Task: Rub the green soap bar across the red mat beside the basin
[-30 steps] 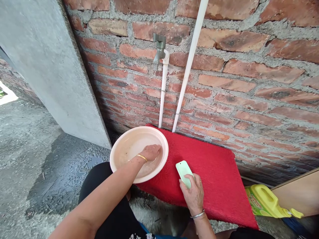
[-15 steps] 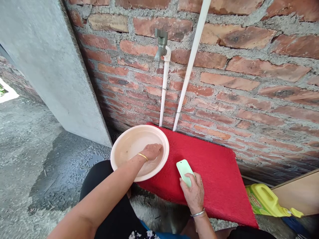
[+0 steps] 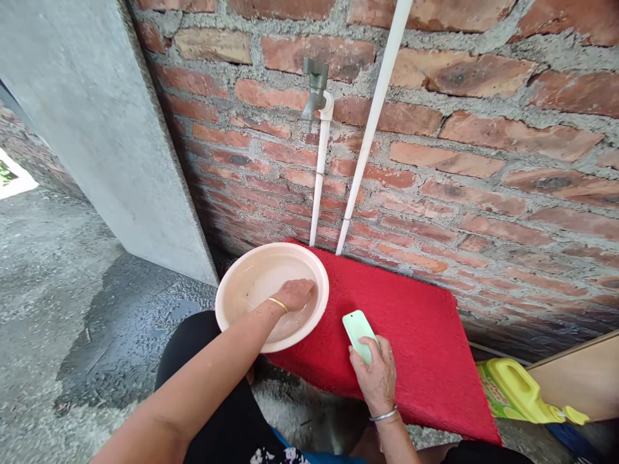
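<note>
Although the mint-green brush (image 3: pixel 359 330) is gripped by the right hand (image 3: pixel 376 380) on the red cloth (image 3: pixel 418 322), no lather is seen and what is left cannot be judged; at the brush's ten o'clock the left hand (image 3: pixel 294 294) is dipped in the plastic basin (image 3: pixel 242 280), finger spread untellable.

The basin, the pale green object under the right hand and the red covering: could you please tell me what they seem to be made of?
Basin: probably plastic, smooth with a slight sheen, given its even pale colour and rounded rim.
Pale green object: likely smooth plastic, being uniformly coloured with rounded corners.
Red covering: apparently fabric, matte and fuzzy-edged; the fibre is unclear.
</note>
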